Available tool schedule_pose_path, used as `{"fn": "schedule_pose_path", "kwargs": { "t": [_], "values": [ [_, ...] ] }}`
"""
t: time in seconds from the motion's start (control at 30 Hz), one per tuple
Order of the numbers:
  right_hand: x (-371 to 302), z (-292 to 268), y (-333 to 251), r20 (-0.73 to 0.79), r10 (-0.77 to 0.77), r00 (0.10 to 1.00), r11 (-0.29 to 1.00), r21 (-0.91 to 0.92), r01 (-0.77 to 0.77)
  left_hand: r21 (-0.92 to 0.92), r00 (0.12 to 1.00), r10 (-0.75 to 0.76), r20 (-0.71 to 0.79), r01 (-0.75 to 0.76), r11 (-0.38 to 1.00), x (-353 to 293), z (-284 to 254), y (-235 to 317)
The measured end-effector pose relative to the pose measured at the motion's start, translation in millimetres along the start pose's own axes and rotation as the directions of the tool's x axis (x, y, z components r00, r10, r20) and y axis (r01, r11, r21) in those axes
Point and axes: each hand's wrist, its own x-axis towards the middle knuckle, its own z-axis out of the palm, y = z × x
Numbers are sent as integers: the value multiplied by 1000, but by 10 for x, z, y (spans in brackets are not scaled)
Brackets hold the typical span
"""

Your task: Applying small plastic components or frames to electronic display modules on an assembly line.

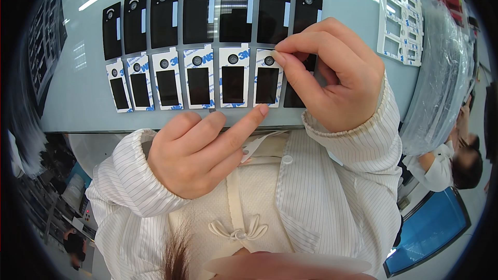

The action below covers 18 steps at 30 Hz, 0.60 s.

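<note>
Two rows of small black rectangular panels lie on the table before me. Most lower panels carry a white adhesive frame with blue print around a dark window, such as this adhesive frame (238, 103). My right hand (345, 75) pinches the upper right corner of the rightmost adhesive frame (261, 59). At that frame's bottom edge rests the outstretched index finger of my left hand (194, 155); its other fingers are loosely curled and hold nothing. Partly hidden under my right hand is a lower black panel (294, 96) whose visible part is bare black.
The upper row holds several black panels (199, 18) with a round lens and a pale strip. A white sheet of cut-out adhesive frames (389, 41) lies at the far right, beside clear plastic wrapping (436, 72). Other people are at the right and lower left.
</note>
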Motion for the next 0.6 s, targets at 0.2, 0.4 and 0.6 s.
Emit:
{"fn": "schedule_pose_path", "kwargs": {
  "t": [0.2,0.4,0.6],
  "values": [
    [-15,10,-8,-28,-11,1000,1000,-20,10,-2,1000,-7,3,7,1000,3,-23,18],
    [-27,3,-34,-81,1,997,990,-144,-13,2,997,-28,-75,28,1000,-14,68,11],
    [-139,-147,-124,117,-128,985,932,-326,160,-17,995,-47,-84,46,999,-36,46,37]
  ]
}}
